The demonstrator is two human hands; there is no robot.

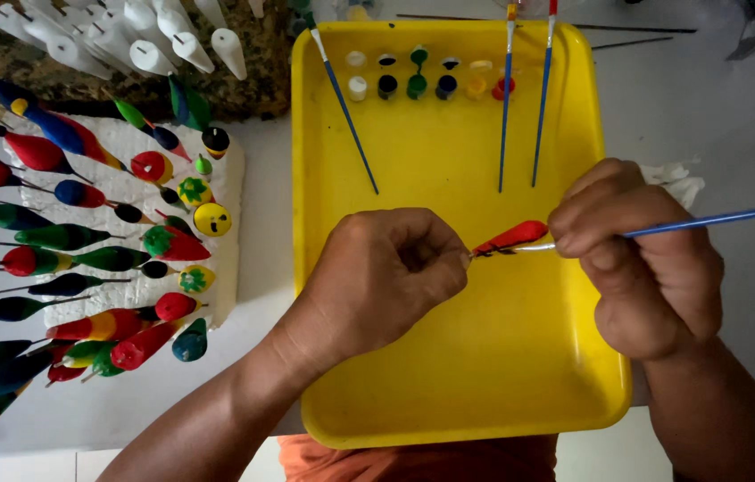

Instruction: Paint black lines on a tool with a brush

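Note:
My left hand is closed around the thin stick of a small red teardrop-shaped float, holding it over the yellow tray. My right hand grips a blue-handled paintbrush, and the brush tip touches the narrow end of the red float where dark paint shows. Both hands hover above the middle of the tray, close together.
A strip of small paint pots and three blue-handled brushes lie at the tray's far end. At left, a white foam block holds several painted floats on sticks; unpainted white floats stand behind it. A crumpled white tissue lies right of the tray.

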